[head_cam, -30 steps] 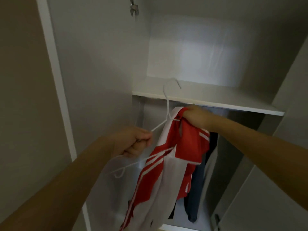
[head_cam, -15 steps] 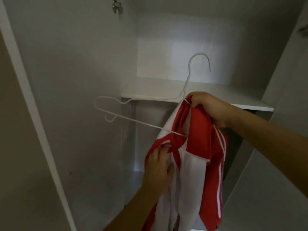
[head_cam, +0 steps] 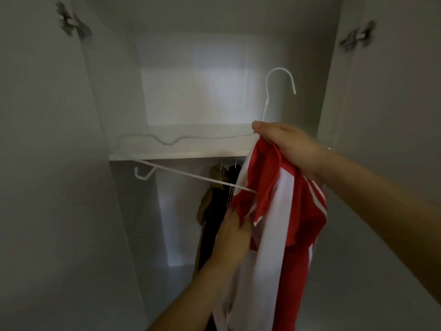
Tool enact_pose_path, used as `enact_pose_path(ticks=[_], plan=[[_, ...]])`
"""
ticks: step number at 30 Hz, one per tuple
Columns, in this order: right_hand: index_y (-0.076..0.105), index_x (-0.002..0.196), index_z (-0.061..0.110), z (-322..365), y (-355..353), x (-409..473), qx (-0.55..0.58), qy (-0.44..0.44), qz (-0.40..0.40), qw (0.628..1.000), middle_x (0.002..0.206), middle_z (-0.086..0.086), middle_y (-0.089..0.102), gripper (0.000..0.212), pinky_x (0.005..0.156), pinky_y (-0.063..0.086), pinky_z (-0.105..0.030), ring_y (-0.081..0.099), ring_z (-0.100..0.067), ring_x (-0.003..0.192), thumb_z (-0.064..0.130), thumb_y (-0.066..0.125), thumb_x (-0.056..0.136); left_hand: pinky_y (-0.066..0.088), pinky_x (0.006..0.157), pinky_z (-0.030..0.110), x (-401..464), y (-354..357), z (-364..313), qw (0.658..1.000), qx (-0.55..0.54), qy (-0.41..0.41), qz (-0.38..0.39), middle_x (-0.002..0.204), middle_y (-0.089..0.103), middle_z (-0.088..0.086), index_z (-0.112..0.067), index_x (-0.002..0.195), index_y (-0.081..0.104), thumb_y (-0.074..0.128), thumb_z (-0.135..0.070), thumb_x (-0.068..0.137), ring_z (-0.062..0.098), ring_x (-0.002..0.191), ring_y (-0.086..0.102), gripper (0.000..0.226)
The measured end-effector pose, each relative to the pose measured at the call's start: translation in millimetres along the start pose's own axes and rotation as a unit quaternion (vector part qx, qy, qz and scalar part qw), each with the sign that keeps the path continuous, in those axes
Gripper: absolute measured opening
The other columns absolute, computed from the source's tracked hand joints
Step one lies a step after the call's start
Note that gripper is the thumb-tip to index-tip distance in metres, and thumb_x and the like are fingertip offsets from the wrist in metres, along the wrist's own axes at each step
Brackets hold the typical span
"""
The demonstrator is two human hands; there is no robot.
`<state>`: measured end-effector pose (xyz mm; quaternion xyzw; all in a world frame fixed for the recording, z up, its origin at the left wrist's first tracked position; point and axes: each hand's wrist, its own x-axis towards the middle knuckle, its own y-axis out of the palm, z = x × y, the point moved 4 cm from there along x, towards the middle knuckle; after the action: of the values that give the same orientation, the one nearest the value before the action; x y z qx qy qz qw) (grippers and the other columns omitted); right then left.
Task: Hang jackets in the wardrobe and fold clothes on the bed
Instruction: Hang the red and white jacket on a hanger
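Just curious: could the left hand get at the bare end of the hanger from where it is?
Probably yes. The left hand grips the jacket just below the hanger, with open air between.

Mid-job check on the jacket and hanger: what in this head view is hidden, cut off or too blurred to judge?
- Hanger: its right arm is hidden inside the red and white jacket, so seating is unknown.
- Left hand: fingers are buried in jacket folds.
- Right hand: fingers curl out of sight behind the collar.
- Rail: hidden under the shelf.
- Hanging clothes: dark, partly covered by the jacket.
- Jacket hem: cut off by the bottom edge.
- Door hinges: motion-blurred.
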<state>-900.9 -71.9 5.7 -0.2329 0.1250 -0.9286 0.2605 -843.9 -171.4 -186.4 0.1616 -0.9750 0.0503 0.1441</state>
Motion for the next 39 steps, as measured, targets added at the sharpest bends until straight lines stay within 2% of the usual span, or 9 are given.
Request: enact_pose_path(ticks=[5,10,15,19,22,25,30,35,39], plan=[[0.056,0.051,0.023,-41.8,-55.3,0.3,-0.048,-0.007,-0.059,0.997,0.049,0.008,0.049,0.031,0.054,0.042,-0.023,0.048,-0.007,0.047,0.049,0.058,0.068,0.052,0.092,0.025,17.1,-20.4,23.5,0.958,0.078,-0.149,0.232,0.113,0.071,0.002,-0.022,0.116,0.066,0.054,-0.032,0.097,0.016,0.103,0.067,0.025],[0.062,0.066,0.018,-73.8,-95.3,-7.2,-0.243,-0.033,-0.024,0.969,0.065,0.005,0.060,0.038,0.068,0.044,-0.034,0.058,-0.012,0.067,0.054,0.049,0.062,0.059,0.064,0.032,55.6,-72.6,-8.5,0.976,-0.067,-0.206,0.035,0.089,0.073,0.017,0.001,0.101,0.070,0.065,-0.017,0.084,0.025,0.073,0.072,0.025],[0.053,0.071,0.026,-107.4,-106.3,-6.2,-0.461,-0.024,-0.035,0.887,0.080,0.000,0.063,0.025,0.067,0.044,-0.033,0.058,-0.024,0.079,0.047,0.050,0.084,0.057,0.064,0.032,91.3,-78.5,-70.6,0.977,-0.018,-0.209,-0.049,0.081,0.070,0.015,0.000,0.106,0.066,0.055,-0.006,0.090,0.025,0.067,0.066,0.020],[0.063,0.076,0.006,-102.8,-101.1,6.0,-0.291,-0.003,-0.078,0.954,0.077,-0.013,0.065,0.032,0.071,0.046,-0.039,0.061,-0.031,0.078,0.033,0.051,0.090,0.055,0.053,0.023,105.2,-26.1,-110.8,0.985,-0.032,-0.170,-0.012,0.062,0.068,0.005,-0.008,0.082,0.066,0.048,-0.013,0.093,0.018,0.057,0.064,0.021],[0.065,0.080,0.000,-94.7,-97.0,12.5,-0.219,-0.010,-0.076,0.973,0.078,-0.017,0.066,0.036,0.070,0.046,-0.035,0.061,-0.028,0.076,0.031,0.051,0.090,0.057,0.078,0.037,113.5,6.9,-130.6,0.984,0.166,-0.060,0.007,0.086,0.069,0.006,-0.013,0.093,0.067,0.049,-0.027,0.095,0.022,0.084,0.066,0.023],[0.060,0.075,-0.002,-83.3,-98.3,15.3,-0.149,-0.004,-0.071,0.986,0.060,-0.008,0.056,0.034,0.055,0.039,-0.026,0.050,-0.012,0.054,0.029,0.054,0.088,0.031,0.097,0.036,119.8,9.3,-145.2,0.870,0.472,0.081,-0.116,0.110,0.043,0.000,-0.020,0.091,0.065,0.045,-0.041,0.094,0.018,0.103,0.037,0.030],[0.065,0.085,0.003,-61.0,-81.0,18.1,-0.044,-0.030,0.022,0.998,0.075,-0.003,0.065,0.025,0.064,0.048,-0.019,0.060,-0.009,0.067,0.026,0.066,0.077,0.043,0.079,0.034,118.2,33.4,-151.5,0.936,0.335,0.105,-0.027,0.088,0.067,0.020,-0.011,0.068,0.056,0.041,-0.031,0.102,0.027,0.080,0.058,0.041],[0.052,0.112,0.022,-54.1,-67.0,23.9,-0.183,-0.021,0.090,0.979,0.097,0.010,0.065,0.079,0.078,0.054,-0.030,0.064,-0.005,0.085,0.058,0.080,0.047,0.042,0.074,0.030,128.6,29.2,-173.5,0.969,0.222,0.069,-0.081,0.077,0.062,0.012,-0.010,0.072,0.059,0.044,-0.031,0.102,0.019,0.072,0.054,0.039],[0.063,0.069,0.020,-48.5,-61.9,43.3,-0.167,-0.059,-0.018,0.984,0.066,0.004,0.064,0.017,0.065,0.048,-0.033,0.059,-0.013,0.062,0.033,0.074,0.069,0.048,0.078,0.027,128.3,18.2,-189.3,0.977,0.197,0.048,-0.065,0.076,0.065,0.000,-0.015,0.079,0.065,0.042,-0.040,0.101,0.012,0.071,0.060,0.041]])
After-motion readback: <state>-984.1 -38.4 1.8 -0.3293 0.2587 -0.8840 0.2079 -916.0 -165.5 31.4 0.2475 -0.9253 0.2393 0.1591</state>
